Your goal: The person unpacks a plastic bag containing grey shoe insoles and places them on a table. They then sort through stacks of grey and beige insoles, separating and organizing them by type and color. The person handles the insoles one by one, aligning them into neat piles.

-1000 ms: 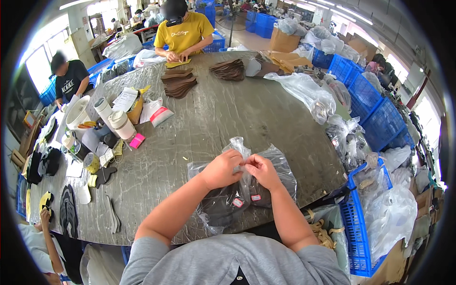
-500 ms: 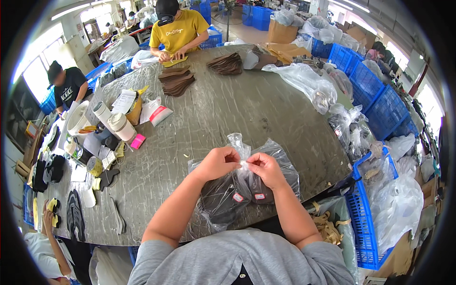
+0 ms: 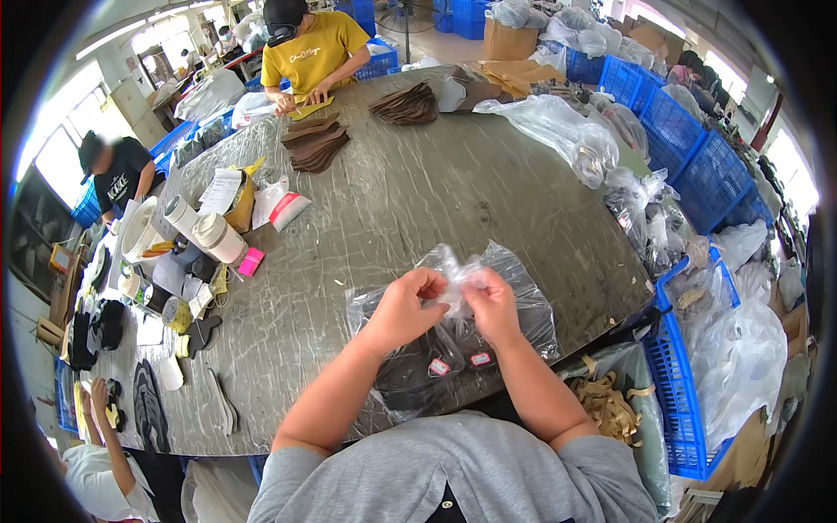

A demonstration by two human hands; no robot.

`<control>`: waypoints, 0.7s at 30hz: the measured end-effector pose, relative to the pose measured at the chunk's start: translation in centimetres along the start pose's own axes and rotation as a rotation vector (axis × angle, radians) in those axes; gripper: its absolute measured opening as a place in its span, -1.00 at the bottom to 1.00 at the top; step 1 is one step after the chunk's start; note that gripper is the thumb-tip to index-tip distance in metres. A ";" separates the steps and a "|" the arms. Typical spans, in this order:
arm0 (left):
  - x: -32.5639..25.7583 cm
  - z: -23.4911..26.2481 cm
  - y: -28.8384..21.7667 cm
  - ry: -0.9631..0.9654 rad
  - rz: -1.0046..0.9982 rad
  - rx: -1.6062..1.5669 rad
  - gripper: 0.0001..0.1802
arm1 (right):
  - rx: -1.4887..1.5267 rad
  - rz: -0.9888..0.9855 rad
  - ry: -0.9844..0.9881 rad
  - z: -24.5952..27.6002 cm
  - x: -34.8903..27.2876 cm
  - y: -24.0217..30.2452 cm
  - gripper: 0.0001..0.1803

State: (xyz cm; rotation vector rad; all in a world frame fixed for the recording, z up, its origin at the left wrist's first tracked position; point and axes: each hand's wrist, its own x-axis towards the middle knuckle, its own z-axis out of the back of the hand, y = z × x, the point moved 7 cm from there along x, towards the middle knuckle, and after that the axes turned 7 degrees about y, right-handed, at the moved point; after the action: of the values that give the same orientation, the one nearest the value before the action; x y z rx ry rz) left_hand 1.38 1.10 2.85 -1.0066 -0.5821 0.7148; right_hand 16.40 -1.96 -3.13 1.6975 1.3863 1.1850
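Observation:
A clear plastic bag point(image 3: 410, 370) with dark pieces inside lies at the table's near edge, and two small red-and-white labels show through it. Its gathered neck stands up between my hands. My left hand point(image 3: 404, 307) curls at the left side of the neck, thumb and forefinger bent towards it. On the other side my right hand point(image 3: 490, 305) pinches the bunched plastic, partly blurred. Whether the neck is knotted is hidden by the fingers and the crumpled film.
Stacks of brown pieces point(image 3: 316, 144) lie at the far side, near a person in a yellow shirt point(image 3: 314, 57). White bottles point(image 3: 218, 237) and a pink block point(image 3: 250, 261) stand at left. Blue crates point(image 3: 676, 383) and plastic bags line the right.
The right hand has lifted slightly and turned, bunching the bag's neck. My left hand's fingers have spread a little from the neck. The whole view has shifted slightly.

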 end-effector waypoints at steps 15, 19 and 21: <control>-1.0 -1.5 -4.4 -0.019 -0.310 0.378 -0.72 | -0.106 0.203 0.163 -2.2 -0.1 10.7 -0.47; -1.8 -3.4 -5.3 -0.105 -0.671 0.614 -0.78 | -0.789 0.148 0.433 -2.6 0.1 7.9 -0.32; -1.3 -2.3 -3.6 -0.136 -0.460 0.437 -0.80 | -0.897 0.052 0.493 -3.5 -1.1 7.4 -0.55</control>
State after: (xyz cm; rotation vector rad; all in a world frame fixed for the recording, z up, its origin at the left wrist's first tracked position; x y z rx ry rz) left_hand 3.18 -2.47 5.00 -0.3970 -0.7076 0.4701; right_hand 16.05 -5.07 4.52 0.8331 0.8158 1.9536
